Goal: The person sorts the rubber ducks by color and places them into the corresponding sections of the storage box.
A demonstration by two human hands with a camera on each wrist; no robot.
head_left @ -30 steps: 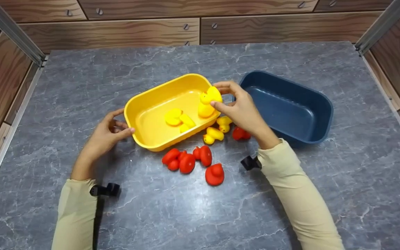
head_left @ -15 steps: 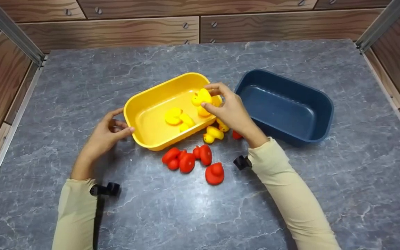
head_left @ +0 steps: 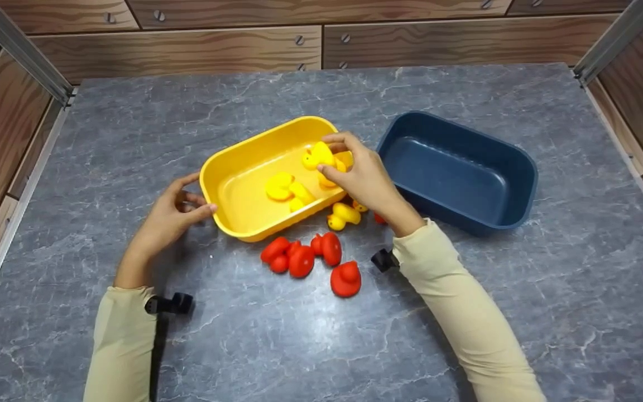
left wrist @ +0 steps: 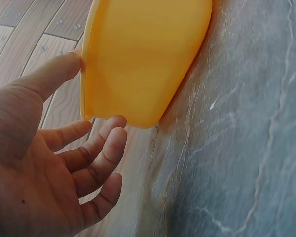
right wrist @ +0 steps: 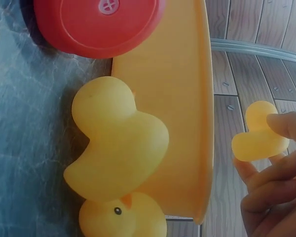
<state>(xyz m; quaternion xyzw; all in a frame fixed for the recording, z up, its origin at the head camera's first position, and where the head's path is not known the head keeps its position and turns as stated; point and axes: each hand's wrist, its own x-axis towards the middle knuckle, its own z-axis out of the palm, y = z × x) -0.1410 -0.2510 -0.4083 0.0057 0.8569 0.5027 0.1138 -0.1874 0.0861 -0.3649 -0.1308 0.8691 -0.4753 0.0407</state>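
Observation:
A yellow plastic bin (head_left: 226, 162) stands left of centre. My left hand (head_left: 165, 218) touches its left end; in the left wrist view the thumb meets the rim and the other fingers are loosely bent beside the wall. Over the bin's right end, my right hand (head_left: 369, 178) pinches a yellow rubber duck (right wrist: 259, 136) between thumb and fingers. Several more yellow ducks (head_left: 281, 187) lie inside the bin, one partly hidden below the held duck. On the table just in front of the bin are a yellow duck (head_left: 345, 216) and another mostly covered by my right hand.
Several red rubber ducks (head_left: 302, 261) lie on the grey marbled table (head_left: 277, 346) nearer me, one mostly hidden under my right wrist. A dark blue bin (head_left: 450, 173) stands to the right with no ducks visible in it. Wood-patterned panels (head_left: 187, 53) bound the table.
My right hand has moved left with the yellow duck, from the yellow bin's right rim further over its inside. My left hand stays at the bin's left end.

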